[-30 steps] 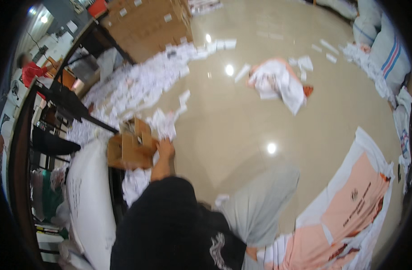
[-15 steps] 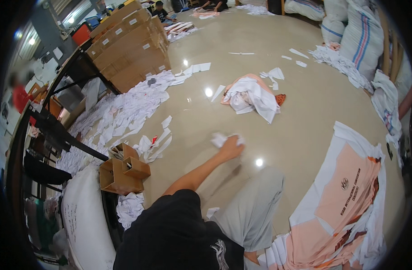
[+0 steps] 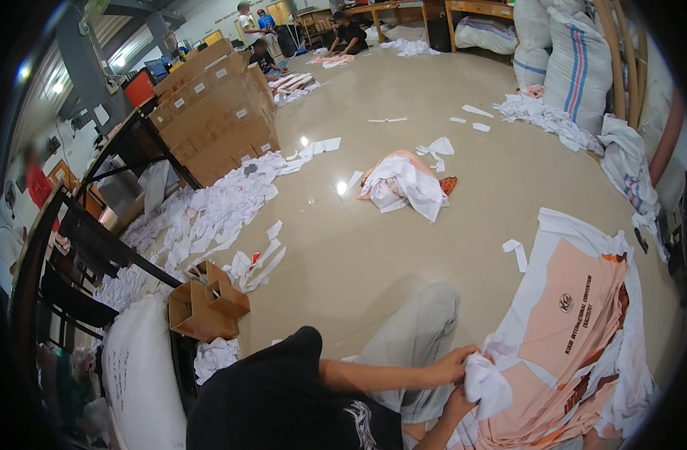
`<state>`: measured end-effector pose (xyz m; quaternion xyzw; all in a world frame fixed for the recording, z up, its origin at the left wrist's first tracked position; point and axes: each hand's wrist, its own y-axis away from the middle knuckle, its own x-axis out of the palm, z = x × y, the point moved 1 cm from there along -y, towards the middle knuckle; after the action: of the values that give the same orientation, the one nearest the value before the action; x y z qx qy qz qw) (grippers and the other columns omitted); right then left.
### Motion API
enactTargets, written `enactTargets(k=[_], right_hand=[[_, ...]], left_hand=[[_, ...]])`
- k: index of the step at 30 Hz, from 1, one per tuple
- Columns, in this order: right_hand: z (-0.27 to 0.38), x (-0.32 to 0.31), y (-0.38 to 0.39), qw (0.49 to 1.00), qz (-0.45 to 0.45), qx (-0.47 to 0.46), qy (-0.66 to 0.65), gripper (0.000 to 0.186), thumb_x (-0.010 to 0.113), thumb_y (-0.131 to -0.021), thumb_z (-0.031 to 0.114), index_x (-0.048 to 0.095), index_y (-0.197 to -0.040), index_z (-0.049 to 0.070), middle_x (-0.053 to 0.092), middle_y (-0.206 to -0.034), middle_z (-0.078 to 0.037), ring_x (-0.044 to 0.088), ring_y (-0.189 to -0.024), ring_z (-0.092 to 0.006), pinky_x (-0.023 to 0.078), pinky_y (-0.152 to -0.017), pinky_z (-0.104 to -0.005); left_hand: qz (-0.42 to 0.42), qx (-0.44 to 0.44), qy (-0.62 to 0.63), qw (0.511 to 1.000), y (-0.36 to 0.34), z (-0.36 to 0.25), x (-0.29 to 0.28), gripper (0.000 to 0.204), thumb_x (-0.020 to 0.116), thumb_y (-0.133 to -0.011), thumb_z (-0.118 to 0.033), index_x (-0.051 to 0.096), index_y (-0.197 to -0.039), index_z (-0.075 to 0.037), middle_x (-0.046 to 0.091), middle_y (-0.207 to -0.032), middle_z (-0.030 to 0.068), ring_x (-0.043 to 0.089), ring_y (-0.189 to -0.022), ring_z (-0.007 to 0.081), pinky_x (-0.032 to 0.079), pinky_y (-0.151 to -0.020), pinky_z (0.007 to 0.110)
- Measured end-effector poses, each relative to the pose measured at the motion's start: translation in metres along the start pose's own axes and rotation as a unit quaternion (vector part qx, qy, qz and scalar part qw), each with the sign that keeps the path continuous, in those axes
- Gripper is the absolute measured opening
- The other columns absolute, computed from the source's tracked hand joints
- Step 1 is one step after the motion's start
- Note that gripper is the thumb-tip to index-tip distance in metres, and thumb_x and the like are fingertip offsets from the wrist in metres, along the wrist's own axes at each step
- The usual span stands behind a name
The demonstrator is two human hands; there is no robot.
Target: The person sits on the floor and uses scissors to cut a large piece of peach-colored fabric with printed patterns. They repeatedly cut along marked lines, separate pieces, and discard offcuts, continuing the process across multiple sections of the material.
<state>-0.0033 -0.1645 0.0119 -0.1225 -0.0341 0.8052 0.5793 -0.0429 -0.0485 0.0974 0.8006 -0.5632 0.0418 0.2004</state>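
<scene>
My left hand (image 3: 454, 366) is closed on a bunched white cloth piece (image 3: 487, 386) beside my bent knee. Just below it, my right hand (image 3: 457, 406) is also closed at the same cloth, its fingers partly hidden. Under and beyond the cloth lies a large printed peach-and-white fabric panel (image 3: 557, 307), spread on the floor at the right, with orange and brown patterned edges.
A crumpled peach-and-white cloth heap (image 3: 407, 187) sits mid-floor. White scraps (image 3: 223, 206) pile at the left beside stacked cardboard boxes (image 3: 216, 105). Small open cartons (image 3: 205, 307) stand near a black-legged table (image 3: 133, 251). Stuffed white sacks (image 3: 576, 71) line the far right. Other people sit farther off.
My left hand has come back from over the middle floor to the right, onto the white cloth. My right hand has come into view. A white strip now lies beside the panel.
</scene>
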Motion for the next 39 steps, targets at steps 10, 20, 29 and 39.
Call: enactTargets(k=[10, 20, 29, 39], right_hand=[[0.063, -0.044, 0.006, 0.920, 0.319, -0.009, 0.228, 0.044, 0.068, -0.086, 0.007, 0.060, -0.127, -0.005, 0.064, -0.122, -0.027, 0.061, -0.115, -0.0414, 0.047, -0.101, -0.0441], [0.074, -0.091, -0.013, 0.961, 0.255, 0.086, 0.061, 0.042, 0.070, -0.092, 0.010, 0.057, -0.126, -0.010, 0.066, -0.116, -0.020, 0.066, -0.105, -0.0265, 0.052, -0.092, -0.0381], [0.102, -0.054, -0.034, 0.990, 0.125, 0.050, 0.045, 0.025, 0.053, -0.093, 0.000, 0.052, -0.117, -0.009, 0.061, -0.104, -0.022, 0.063, -0.094, -0.0289, 0.051, -0.084, -0.0380], [0.118, -0.019, -0.032, 0.967, 0.227, 0.104, -0.042, 0.017, 0.052, -0.094, 0.001, 0.059, -0.106, -0.008, 0.065, -0.092, -0.015, 0.063, -0.081, -0.0196, 0.050, -0.077, -0.0328]], left_hand=[[-0.047, -0.204, 0.138, 0.968, 0.031, 0.030, 0.024, 0.063, 0.054, -0.103, -0.060, 0.044, -0.147, -0.017, 0.050, -0.143, 0.0072, 0.045, -0.133, 0.0197, 0.039, -0.110, 0.037], [-0.077, -0.060, 0.028, 0.995, 0.007, 0.010, 0.044, 0.041, 0.047, -0.111, -0.044, 0.056, -0.124, -0.007, 0.059, -0.114, 0.0051, 0.053, -0.107, 0.0125, 0.045, -0.092, 0.029], [0.034, -0.150, -0.048, 0.987, -0.005, -0.010, 0.003, 0.042, 0.047, -0.110, -0.043, 0.056, -0.126, -0.005, 0.058, -0.110, 0.0034, 0.056, -0.096, 0.0117, 0.047, -0.084, 0.027], [-0.142, 0.062, -0.135, 0.979, 0.013, 0.006, -0.054, 0.037, 0.053, -0.107, -0.037, 0.064, -0.103, -0.003, 0.061, -0.083, 0.0043, 0.055, -0.072, 0.0106, 0.044, -0.060, 0.028]])
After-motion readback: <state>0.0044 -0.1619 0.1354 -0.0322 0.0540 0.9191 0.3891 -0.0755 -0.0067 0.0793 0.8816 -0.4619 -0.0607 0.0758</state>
